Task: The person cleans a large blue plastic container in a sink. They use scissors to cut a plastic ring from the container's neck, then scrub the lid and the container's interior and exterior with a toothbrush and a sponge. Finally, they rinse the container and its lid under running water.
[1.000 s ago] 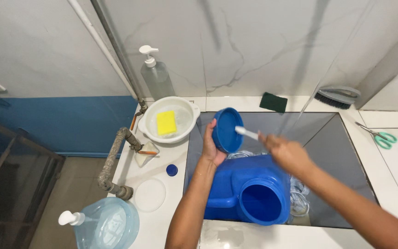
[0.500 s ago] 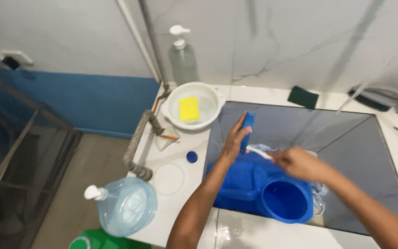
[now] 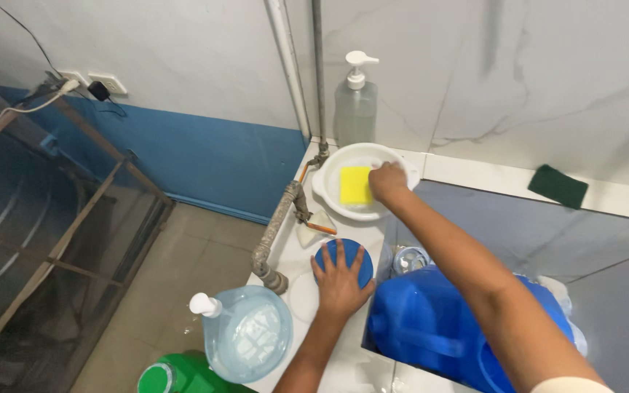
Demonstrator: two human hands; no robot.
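Head view: the left hand (image 3: 341, 285) now lies flat, fingers spread, on a round blue lid (image 3: 343, 262) set down on the white counter (image 3: 296, 255) beside the sink. A second ago that lid was held upright over the sink and worked at with a white-handled tool in the other hand. The right hand (image 3: 388, 180) has since crossed to the white basin (image 3: 329, 191) at the back of the counter, where it rests curled at the rim, just beside the yellow sponge (image 3: 356, 185) lying inside. Whether it still grips the tool cannot be told. The scrubbing of the lid appears to have given way to a reach toward the sponge. The big blue container (image 3: 431, 327) lies on its side in the sink below the right forearm. A clear pump bottle (image 3: 356, 102) stands behind the basin, and a clear water jug (image 3: 245, 333) sits at the counter's near edge.
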